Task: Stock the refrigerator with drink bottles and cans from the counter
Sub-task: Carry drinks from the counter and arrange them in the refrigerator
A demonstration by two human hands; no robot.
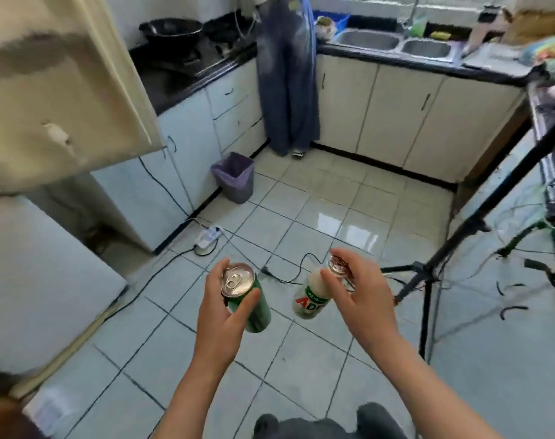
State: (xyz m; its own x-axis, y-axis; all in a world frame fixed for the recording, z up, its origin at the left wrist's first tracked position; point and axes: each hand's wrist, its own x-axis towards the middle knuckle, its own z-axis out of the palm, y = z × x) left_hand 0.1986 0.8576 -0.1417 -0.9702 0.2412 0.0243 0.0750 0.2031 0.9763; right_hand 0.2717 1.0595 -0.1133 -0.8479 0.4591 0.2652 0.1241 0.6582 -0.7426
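My left hand [221,307] grips a green can [251,299] with a silver pull-tab top, held upright over the tiled floor. My right hand [361,289] holds a small white milky-drink bottle [311,296] with a foil cap, gripped around its neck and tilted. Both drinks hang at waist height in the middle of the kitchen. The refrigerator [39,274] stands at my left, its cream upper door [64,90] swung open above it. The fridge interior is out of sight.
A person in wide blue trousers [287,87] stands at the far counter by the stove [187,55]. A double sink [396,42] is at the back right. A lined bin [235,177], a power strip with cables [208,237] and a black tripod [428,274] occupy the floor.
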